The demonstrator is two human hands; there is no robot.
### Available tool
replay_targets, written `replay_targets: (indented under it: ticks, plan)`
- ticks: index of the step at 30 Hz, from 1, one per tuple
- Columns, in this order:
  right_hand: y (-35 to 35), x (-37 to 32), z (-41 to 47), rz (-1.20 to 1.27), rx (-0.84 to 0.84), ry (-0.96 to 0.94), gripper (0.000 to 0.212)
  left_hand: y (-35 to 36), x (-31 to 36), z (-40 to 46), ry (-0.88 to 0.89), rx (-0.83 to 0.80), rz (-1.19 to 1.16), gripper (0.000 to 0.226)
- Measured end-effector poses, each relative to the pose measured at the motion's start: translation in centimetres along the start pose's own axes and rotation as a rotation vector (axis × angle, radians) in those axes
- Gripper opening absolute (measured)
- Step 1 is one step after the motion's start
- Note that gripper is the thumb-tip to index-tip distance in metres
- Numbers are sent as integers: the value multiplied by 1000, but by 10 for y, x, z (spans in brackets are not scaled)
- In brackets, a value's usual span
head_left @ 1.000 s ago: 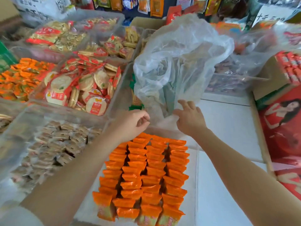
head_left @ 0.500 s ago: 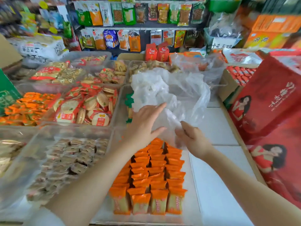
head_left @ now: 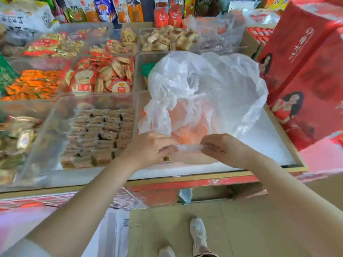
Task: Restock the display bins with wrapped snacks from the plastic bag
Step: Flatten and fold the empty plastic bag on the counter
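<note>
Translucent plastic bag (head_left: pixel 207 93), crumpled and billowed, spread over the clear bin (head_left: pixel 141 101) at the tabletop's near right, just beyond both hands. Left to right: brown wrapped snacks (head_left: pixel 100 134) packed in rows in the neighbouring bin near the front edge; left hand (head_left: pixel 148 151), fingers curled, pinching one end of a twisted strip of the bag's film; right hand (head_left: pixel 222 151), fingers curled likewise, pinching the other end. Strip stretched taut between the two grips, long axis parallel to the tabletop's front edge, roughly equidistant from either hand. Bulk of the bag rising away from the grips toward the far edge, mouth apparently upward. Orange wrapped snacks (head_left: pixel 187 130) visible only as a blurred mass through the film, directly beyond the knuckles; whether inside the bag or beneath it in the bin, not determinable. Bare white tabletop (head_left: pixel 269 145) to the right of the bag. Likely step: gathering or lifting the bag clear of the bin.
</note>
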State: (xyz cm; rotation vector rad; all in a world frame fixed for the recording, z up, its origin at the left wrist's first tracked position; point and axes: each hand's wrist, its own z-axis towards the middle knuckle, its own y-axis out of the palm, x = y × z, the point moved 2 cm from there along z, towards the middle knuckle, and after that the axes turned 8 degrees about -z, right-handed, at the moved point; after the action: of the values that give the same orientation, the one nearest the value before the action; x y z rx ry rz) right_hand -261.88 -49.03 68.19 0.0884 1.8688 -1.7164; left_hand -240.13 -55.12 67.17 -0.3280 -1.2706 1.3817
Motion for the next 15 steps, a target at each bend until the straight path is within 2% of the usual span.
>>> replay_targets:
  ticks: [3, 6, 8, 10, 12, 13, 15]
  plan:
    - [-3, -3, -12, -341, 120, 59, 13, 6, 10, -11, -27, 26, 73, 37]
    - [-6, 2, -24, -700, 256, 122, 37, 11, 13, -18, -71, 62, 161, 28]
    - [-6, 11, -33, -797, 321, 178, 47, 18, 14, -18, -78, 65, 210, 18]
    - [-2, 17, -48, -802, 251, 277, 50, 29, 17, -15, -73, 75, 266, 15]
    - [10, 29, -65, -759, 89, 338, 60, 39, 24, -3, -35, 120, 282, 19]
    - [20, 37, -76, -690, -34, 347, 69, 42, 29, 7, -12, 166, 280, 20]
    - [33, 48, -92, -441, -271, 374, 74, 50, 42, 29, 34, 277, 261, 23]
